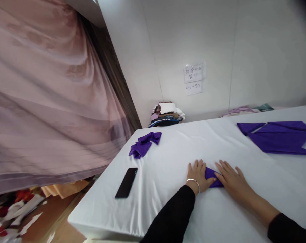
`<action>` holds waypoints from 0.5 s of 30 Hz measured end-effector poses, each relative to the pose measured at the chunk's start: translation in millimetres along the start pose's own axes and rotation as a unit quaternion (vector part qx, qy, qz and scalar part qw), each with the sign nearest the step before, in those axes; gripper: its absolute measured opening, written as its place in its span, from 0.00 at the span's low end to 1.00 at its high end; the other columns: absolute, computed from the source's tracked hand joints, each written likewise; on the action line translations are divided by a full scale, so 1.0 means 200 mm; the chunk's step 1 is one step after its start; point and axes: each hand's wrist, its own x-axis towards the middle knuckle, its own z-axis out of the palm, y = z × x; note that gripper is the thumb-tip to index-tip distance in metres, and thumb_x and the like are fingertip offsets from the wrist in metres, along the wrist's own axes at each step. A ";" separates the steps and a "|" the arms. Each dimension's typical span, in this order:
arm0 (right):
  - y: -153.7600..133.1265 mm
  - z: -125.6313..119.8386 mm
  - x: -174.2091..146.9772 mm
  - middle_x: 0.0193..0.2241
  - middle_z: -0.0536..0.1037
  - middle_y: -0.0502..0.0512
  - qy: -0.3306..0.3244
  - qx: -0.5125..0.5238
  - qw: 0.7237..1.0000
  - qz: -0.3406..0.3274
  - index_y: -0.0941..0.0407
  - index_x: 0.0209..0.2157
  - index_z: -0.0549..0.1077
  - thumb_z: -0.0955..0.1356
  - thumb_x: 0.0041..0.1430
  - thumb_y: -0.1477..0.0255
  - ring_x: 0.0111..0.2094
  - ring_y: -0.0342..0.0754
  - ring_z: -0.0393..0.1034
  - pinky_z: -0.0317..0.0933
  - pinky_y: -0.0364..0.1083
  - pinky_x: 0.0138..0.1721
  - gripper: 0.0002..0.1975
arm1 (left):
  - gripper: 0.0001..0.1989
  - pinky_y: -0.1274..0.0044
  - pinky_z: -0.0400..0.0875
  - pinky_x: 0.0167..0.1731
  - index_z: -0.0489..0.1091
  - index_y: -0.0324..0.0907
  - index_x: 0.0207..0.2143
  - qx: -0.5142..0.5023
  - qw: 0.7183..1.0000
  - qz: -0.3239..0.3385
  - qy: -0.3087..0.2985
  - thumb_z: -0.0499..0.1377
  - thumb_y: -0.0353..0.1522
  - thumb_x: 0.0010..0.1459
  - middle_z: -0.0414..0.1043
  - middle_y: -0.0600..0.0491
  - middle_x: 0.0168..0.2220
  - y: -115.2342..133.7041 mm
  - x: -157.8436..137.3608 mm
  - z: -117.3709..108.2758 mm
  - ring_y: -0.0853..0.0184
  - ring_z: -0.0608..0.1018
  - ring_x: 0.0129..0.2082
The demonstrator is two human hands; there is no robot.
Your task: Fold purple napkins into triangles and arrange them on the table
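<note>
A small folded purple cloth (211,176) lies flat on the white-covered table (178,148). My left hand (198,174), with a silver bangle at the wrist, rests on the cloth's left side, palm down and fingers stretched out. On the cloth's right side lies my right hand (232,180), its fingers spread and its thumb reaching over the cloth. Both hands cover part of the cloth. Farther right are more purple cloths (281,140), spread flat. Two crumpled-looking folded purple pieces (144,144) sit near the table's left edge.
A black phone (127,183) lies at the table's left front. Behind the table stands a pile of folded clothes (166,114) against the wall, below paper signs (194,79). A pink curtain (49,94) hangs at left, with scattered items (11,216) on the floor below.
</note>
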 end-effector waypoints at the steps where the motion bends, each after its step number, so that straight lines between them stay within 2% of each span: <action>1: -0.06 -0.05 0.02 0.61 0.55 0.59 0.003 0.016 1.000 -0.014 0.55 0.58 0.58 0.52 0.60 0.60 0.61 0.55 0.45 0.42 0.62 0.56 0.27 | 0.36 0.56 0.38 0.59 0.35 0.40 0.63 0.000 1.000 0.004 0.001 0.35 0.50 0.58 0.34 0.50 0.65 0.00 0.00 0.00 0.58 0.39 0.64; 4: -0.24 -0.19 0.10 0.62 0.51 0.57 -0.022 0.092 0.993 -0.074 0.54 0.59 0.55 0.53 0.61 0.56 0.62 0.53 0.41 0.36 0.59 0.58 0.29 | 0.34 0.53 0.37 0.58 0.35 0.45 0.63 0.011 1.000 0.025 0.009 0.39 0.48 0.58 0.34 0.52 0.65 -0.01 0.02 0.02 0.55 0.39 0.63; 7: -0.35 -0.24 0.16 0.63 0.48 0.57 -0.080 0.168 0.975 -0.121 0.54 0.61 0.52 0.54 0.60 0.54 0.62 0.54 0.39 0.32 0.58 0.59 0.31 | 0.31 0.52 0.33 0.57 0.40 0.47 0.62 0.046 0.998 0.031 0.002 0.43 0.43 0.58 0.38 0.51 0.65 -0.02 0.04 0.05 0.52 0.40 0.63; 11: -0.32 -0.22 0.17 0.63 0.47 0.58 -0.137 0.227 0.954 -0.138 0.55 0.62 0.49 0.55 0.60 0.53 0.63 0.55 0.35 0.31 0.57 0.59 0.33 | 0.28 0.54 0.34 0.58 0.44 0.48 0.62 0.052 0.999 0.012 -0.002 0.44 0.39 0.59 0.41 0.51 0.64 -0.03 0.07 0.04 0.53 0.44 0.63; 15: -0.27 -0.21 0.15 0.64 0.43 0.56 -0.140 0.240 0.951 -0.135 0.52 0.63 0.44 0.55 0.60 0.52 0.63 0.57 0.33 0.28 0.58 0.59 0.34 | 0.28 0.56 0.35 0.58 0.45 0.50 0.61 0.058 0.998 -0.002 -0.032 0.45 0.37 0.57 0.42 0.52 0.64 -0.03 0.07 -0.02 0.56 0.43 0.63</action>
